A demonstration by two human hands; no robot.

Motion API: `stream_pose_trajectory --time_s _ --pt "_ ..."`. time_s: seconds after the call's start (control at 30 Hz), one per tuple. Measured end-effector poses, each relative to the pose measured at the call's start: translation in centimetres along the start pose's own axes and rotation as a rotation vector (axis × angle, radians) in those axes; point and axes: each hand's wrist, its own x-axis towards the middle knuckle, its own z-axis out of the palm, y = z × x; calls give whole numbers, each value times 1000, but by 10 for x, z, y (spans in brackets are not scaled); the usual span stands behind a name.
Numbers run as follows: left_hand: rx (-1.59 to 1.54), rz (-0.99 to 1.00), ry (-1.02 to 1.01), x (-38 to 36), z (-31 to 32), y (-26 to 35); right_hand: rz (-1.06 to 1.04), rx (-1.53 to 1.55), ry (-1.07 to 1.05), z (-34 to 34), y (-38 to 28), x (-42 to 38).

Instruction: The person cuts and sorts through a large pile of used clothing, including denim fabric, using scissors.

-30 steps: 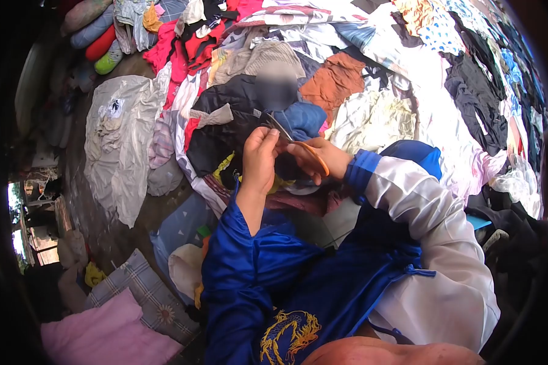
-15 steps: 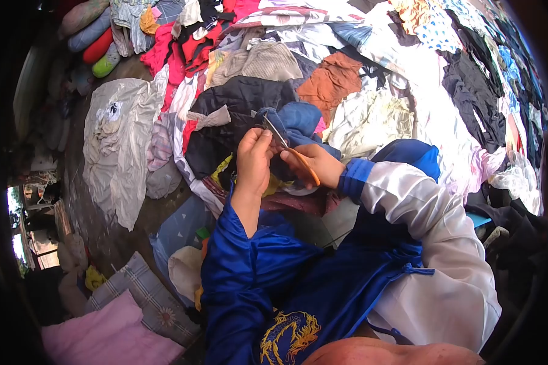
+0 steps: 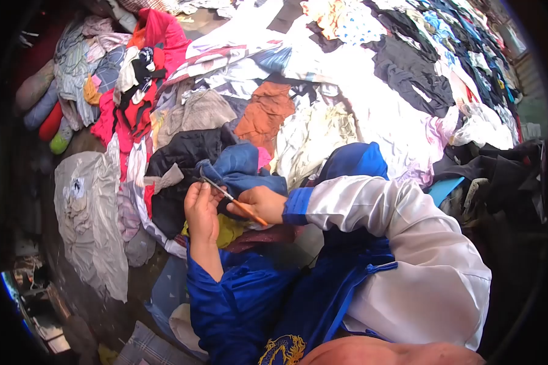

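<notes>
My right hand (image 3: 260, 204) grips scissors (image 3: 249, 213) by their orange handles, with the blades pointing up and left. The blade tips reach the fingertips of my left hand (image 3: 202, 210). Its thumb and fingers are pinched together, and whatever is between them is too small to make out. Right behind the blades lies a bunched blue denim-like cloth (image 3: 240, 167), one edge of it close to my left fingertips. Under both hands are a black cloth (image 3: 182, 149) and a yellow cloth (image 3: 230, 230).
A wide heap of garments spreads ahead, with a rust-brown cloth (image 3: 265, 111), a cream cloth (image 3: 316, 137) and dark trousers (image 3: 411, 76). To the left, a pale grey sheet (image 3: 94, 237) lies on the dark floor. Stuffed rolls (image 3: 50, 121) stand behind it. A plaid cushion (image 3: 146, 347) is at the lower left.
The view has turned, so the heap appears farther left and lower. The scissors' handles now show more edge-on. Both hands stay together at the blade tips.
</notes>
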Motion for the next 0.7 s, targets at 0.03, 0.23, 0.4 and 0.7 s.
stream_pose_trajectory --time_s 0.03,0.23,0.4,0.7 --pt "10 -3 -25 3 -3 -4 34 40 -7 0 1 -1" --pt "62 -46 -103 4 0 -12 -7 417 -41 7 7 1" --pt "120 -61 -148 5 1 -14 33 517 -84 5 4 0" --pt "399 -166 -150 8 3 -1 47 494 -105 -2 32 29"
